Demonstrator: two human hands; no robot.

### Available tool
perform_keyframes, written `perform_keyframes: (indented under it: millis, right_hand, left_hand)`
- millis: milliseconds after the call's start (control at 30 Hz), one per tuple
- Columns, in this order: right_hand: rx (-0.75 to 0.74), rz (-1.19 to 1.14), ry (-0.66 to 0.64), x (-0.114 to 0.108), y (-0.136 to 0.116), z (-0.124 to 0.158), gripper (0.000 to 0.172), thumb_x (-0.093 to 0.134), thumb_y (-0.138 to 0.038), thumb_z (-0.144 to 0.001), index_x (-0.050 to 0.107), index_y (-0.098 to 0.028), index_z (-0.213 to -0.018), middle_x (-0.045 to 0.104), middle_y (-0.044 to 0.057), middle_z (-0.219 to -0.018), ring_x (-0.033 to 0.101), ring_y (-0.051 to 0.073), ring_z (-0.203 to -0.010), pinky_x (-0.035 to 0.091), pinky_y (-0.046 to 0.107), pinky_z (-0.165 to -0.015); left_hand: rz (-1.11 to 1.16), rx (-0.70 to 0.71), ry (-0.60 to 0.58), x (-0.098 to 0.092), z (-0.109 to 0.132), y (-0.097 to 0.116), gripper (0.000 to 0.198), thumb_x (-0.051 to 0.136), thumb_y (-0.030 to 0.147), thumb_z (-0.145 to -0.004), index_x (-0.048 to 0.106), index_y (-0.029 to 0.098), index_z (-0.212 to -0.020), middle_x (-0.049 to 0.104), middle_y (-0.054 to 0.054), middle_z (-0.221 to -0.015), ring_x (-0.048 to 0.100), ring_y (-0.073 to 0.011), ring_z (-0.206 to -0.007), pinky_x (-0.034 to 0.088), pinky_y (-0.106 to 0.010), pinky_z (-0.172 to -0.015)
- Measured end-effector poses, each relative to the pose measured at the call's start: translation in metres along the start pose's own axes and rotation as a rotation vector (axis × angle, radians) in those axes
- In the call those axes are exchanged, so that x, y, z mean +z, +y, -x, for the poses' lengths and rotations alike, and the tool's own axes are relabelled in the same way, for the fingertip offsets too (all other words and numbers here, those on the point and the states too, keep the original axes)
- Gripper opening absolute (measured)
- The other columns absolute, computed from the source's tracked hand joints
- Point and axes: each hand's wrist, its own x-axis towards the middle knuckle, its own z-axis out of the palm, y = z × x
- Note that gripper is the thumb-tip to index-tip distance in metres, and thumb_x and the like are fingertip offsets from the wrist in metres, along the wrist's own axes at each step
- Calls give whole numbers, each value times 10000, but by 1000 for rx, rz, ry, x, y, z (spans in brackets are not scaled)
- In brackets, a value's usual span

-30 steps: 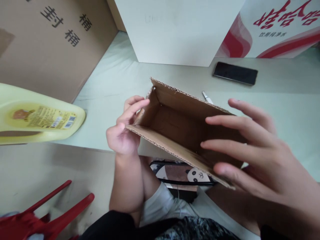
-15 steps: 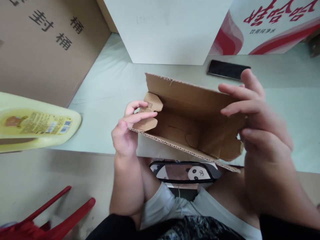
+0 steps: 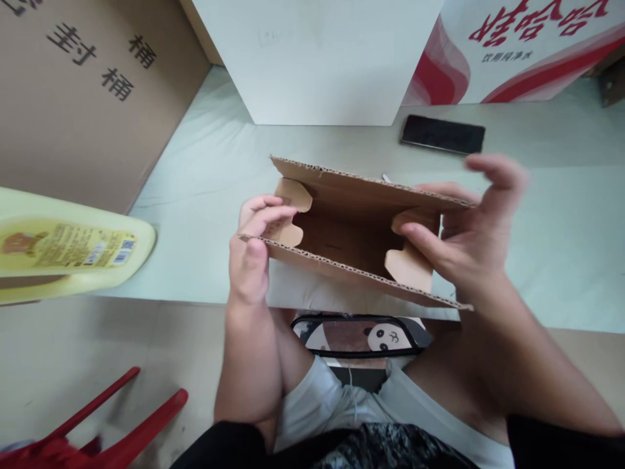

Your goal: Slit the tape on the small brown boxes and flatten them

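A small brown cardboard box [image 3: 351, 195] with its top open is held between both hands just above the near edge of the pale table [image 3: 219, 169]. My left hand [image 3: 254, 251] grips the box's left end, fingers pressing the left small flap inward. My right hand [image 3: 463, 231] holds the right end, its fingers bent over the right small flap, which is folded into the opening. The two long flaps stand up at front and back.
A black phone [image 3: 442, 134] lies on the table behind the box. A white box [image 3: 317, 58], a red-and-white carton [image 3: 517, 52] and a large brown carton [image 3: 83, 98] stand at the back. A yellow bottle [image 3: 63, 244] lies left. A panda-print case [image 3: 361, 335] rests on my lap, a red stool [image 3: 97, 423] below.
The right hand went from hovering open over the box to grasping its right end. Both small end flaps have been folded inward and the box has tilted more level.
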Motion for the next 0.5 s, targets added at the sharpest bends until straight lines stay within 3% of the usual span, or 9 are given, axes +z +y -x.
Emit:
perform_keyframes:
  millis: [67,100,167,233,367,500]
  right_hand:
    - [-32,-64,-55,-2,-1,-1,333,638,-441,-982,641,-379,-1309,726,35,-1248,715,279,-1142,598,470,-997]
    - [-52,-91,-130,-4,0,-2,319,560,-502,-1012,701,-343,-1250,738,45,-1250,710,286,-1166,590,479,-1018]
    - [-94,-133,-255,-8,3,-5,468,444,-596,-1033,736,-303,-1253,717,65,-1330,679,301,-1245,561,499,-1077]
    - [-139,-143,-332,-13,6,-8,520,483,-640,-1005,716,-297,-1319,691,75,-1380,638,306,-1314,521,501,-1140]
    - [-232,-49,-412,-18,11,-10,684,751,-651,-832,654,-295,-1407,664,95,-1403,550,344,-1407,413,545,-1236]
    - [-192,96,-366,-18,8,-10,550,821,-498,-813,691,-305,-1311,644,89,-1396,567,340,-1372,433,576,-1209]
  left_hand:
    - [-34,-7,54,2,1,-4,469,605,625,-928,730,289,-1229,643,-78,-1253,599,-275,-1234,475,-441,-1134]
    - [-46,-21,88,3,1,-5,491,688,594,-890,684,300,-1283,637,-72,-1285,596,-281,-1257,468,-449,-1144]
    - [-63,-36,158,4,0,-4,621,800,554,-814,603,332,-1359,595,-66,-1388,567,-296,-1329,451,-474,-1178]
    - [-86,-24,191,4,-1,-1,664,828,556,-785,593,350,-1370,557,-60,-1458,527,-310,-1399,421,-502,-1223]
    - [-208,-21,94,3,-4,5,318,748,484,-886,774,300,-1144,667,-49,-1346,593,-278,-1342,427,-507,-1244]
    - [-220,-12,118,3,-3,5,193,702,396,-939,820,306,-1064,713,-31,-1288,648,-232,-1267,484,-465,-1212]
